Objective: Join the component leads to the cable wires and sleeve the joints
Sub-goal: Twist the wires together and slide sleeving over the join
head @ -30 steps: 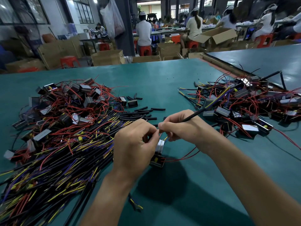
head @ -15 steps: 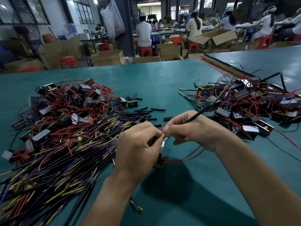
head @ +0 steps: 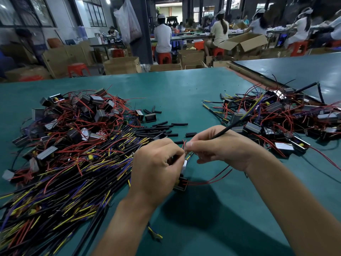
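Note:
My left hand curls its fingers round a small black component with red leads, low over the green table. My right hand pinches a black cable that runs up and to the right; its yellow and blue wire ends show between the two hands. The thumbs and forefingers of both hands meet at the red lead tips. The joint itself is hidden by the fingers. Loose black sleeves lie just beyond my hands.
A big heap of black cables and components with red leads fills the table's left. Another heap of components and cables lies at the right. A short cable offcut lies near my left forearm. Boxes and seated workers are behind.
Both hands have shifted slightly up and away from me with the component and cable. The red lead tips now stick up between the fingertips.

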